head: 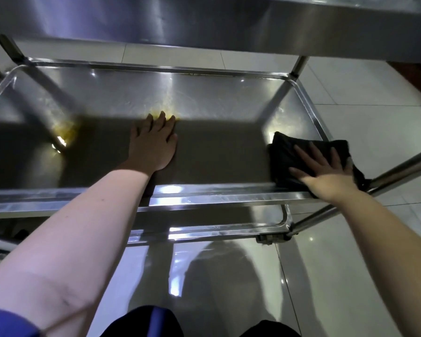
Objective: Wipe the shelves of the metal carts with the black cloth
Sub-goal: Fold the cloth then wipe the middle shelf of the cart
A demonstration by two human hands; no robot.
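Left hand [153, 142] flat on stained steel shelf [216, 105] above tiled floor [374, 142]; right hand [326, 172] presses black cloth [286, 152], fingers [309, 156] spread.

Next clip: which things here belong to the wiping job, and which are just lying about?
In the job: black cloth, pressed under the right hand; middle shelf with yellow stain; left hand flat on it; upper shelf and lower shelf.
Just there: tiled floor; cart post.
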